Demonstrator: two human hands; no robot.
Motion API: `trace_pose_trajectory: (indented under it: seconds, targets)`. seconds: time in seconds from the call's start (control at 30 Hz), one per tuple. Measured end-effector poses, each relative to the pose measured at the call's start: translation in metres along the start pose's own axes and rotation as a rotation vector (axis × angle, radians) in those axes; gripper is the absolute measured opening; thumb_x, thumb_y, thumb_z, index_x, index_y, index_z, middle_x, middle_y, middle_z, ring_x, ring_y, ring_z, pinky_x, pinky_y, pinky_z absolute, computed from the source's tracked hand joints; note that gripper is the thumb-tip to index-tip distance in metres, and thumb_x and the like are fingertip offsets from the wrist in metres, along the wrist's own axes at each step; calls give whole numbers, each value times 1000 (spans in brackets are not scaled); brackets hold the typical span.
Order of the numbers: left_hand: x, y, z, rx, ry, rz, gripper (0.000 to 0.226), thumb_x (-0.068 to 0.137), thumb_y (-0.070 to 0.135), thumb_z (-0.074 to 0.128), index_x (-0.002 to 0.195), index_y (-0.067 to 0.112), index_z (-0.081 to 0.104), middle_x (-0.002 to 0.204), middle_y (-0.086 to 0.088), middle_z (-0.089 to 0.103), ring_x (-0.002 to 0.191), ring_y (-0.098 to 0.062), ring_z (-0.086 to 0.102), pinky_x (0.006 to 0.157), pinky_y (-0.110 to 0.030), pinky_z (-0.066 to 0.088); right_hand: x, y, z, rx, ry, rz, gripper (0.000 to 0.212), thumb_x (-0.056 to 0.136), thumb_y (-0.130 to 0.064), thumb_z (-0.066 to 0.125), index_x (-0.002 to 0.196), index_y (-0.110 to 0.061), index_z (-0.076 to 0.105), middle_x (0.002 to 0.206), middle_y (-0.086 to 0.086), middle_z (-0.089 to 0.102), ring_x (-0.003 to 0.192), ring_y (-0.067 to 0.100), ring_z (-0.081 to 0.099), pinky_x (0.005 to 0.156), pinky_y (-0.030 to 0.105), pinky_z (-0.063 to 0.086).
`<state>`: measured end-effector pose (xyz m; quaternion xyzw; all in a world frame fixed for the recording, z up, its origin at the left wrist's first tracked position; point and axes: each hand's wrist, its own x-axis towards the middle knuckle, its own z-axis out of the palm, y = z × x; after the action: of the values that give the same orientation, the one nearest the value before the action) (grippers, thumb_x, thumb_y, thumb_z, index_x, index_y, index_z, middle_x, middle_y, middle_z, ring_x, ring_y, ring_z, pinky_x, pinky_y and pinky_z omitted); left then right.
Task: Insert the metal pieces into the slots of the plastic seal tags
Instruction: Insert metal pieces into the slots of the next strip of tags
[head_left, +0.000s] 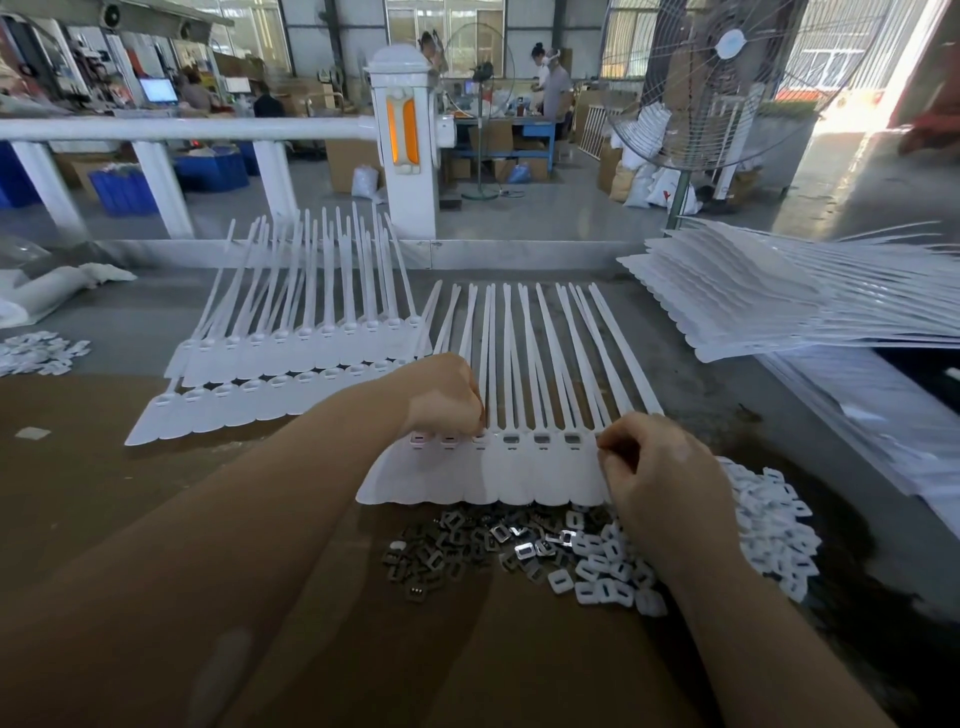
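A: What could go wrong here?

B: The left hand (445, 400), fingers curled, presses on the slot row of the seal tag strip (483, 475) lying on the worktop (104, 441). If it slips, a piece could seat crooked.

A: The right hand (660, 478)?

B: Curled at the strip's right end; whether it pinches anything, I cannot tell.

A: Containers?

B: None nearby. Metal pieces (452, 545) and white plastic caps (769, 525) lie loose, touching, so they could mix.
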<state>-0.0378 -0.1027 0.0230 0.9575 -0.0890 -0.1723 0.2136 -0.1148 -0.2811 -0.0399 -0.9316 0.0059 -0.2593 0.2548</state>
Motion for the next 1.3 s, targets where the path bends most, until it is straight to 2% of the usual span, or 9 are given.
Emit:
trace_pose_trajectory:
  seconds: [0.1, 0.2, 0.27, 0.47, 0.63, 0.77, 0.87, 1.07, 1.3]
  targets:
    - [2, 3, 0, 40, -12, 2, 8, 84, 3, 56, 88, 9, 60, 85, -12, 52, 73, -24, 48, 63, -28, 40, 0, 0, 0, 7, 6, -1, 6, 87, -12, 61, 88, -12, 67, 84, -1, 63, 81, 15, 55, 70, 28, 47]
    - [4, 3, 1, 56, -9, -2, 19, 83, 2, 56, 98, -3, 66, 86, -13, 55, 74, -26, 53, 64, -29, 42, 0, 0, 1, 9, 15, -3, 6, 86, -10, 61, 87, -11, 67, 84, 0, 63, 81, 16, 54, 70, 26, 45]
    - [5, 1, 1, 44, -13, -1, 15, 82, 3, 58, 95, 1, 65, 86, -13, 55, 74, -25, 53, 64, -29, 42, 0, 0, 1, 6, 15, -2, 6, 86, -11, 61, 87, -12, 67, 83, -1, 62, 80, 15, 53, 70, 25, 44]
    - [3, -4, 2, -44, 55, 34, 28, 80, 12, 71, 101, 10, 52, 81, -4, 57, 66, -18, 54, 54, -23, 43, -1, -1, 0, 7, 1, 5, 6, 87, -11, 61, 87, -12, 67, 84, -1, 63, 81, 16, 55, 71, 27, 45]
    - [2, -9, 7, -38, 107, 77, 15, 82, 12, 68, 92, 13, 58, 80, 2, 55, 71, -12, 51, 61, -23, 46, 0, 0, 1, 4, -2, 10, 6, 87, -12, 60, 87, -13, 66, 81, -5, 58, 80, 14, 53, 68, 24, 41]
    - [-4, -15, 11, -75, 173, 157, 10, 84, 16, 67, 92, 16, 61, 86, 3, 60, 79, -11, 56, 70, -22, 47, 0, 1, 2, 5, -5, 22, 7, 87, -12, 60, 86, -13, 66, 82, -4, 60, 82, 15, 53, 67, 25, 39]
    - [-14, -12, 18, -101, 258, 299, 12, 83, 18, 69, 85, 26, 59, 83, 13, 59, 79, -3, 56, 65, -11, 40, 1, 1, 2, 5, -5, 23, 7, 86, -12, 60, 86, -13, 67, 84, -2, 62, 82, 16, 54, 68, 27, 42]
    - [-39, 0, 34, -10, 27, 504, 24, 82, 23, 69, 72, 42, 58, 79, 25, 56, 75, 15, 50, 65, -3, 38, 1, 1, 1, 11, -1, 19, 5, 86, -12, 61, 85, -13, 66, 84, -1, 63, 83, 18, 56, 71, 29, 45]
    - [-44, 2, 51, 73, 13, 537, 14, 85, 27, 67, 98, 32, 72, 86, 22, 51, 84, 0, 50, 83, -19, 43, 1, 1, 1, -2, -9, 33, 7, 87, -14, 59, 87, -15, 66, 88, -2, 64, 85, 16, 54, 68, 24, 35]
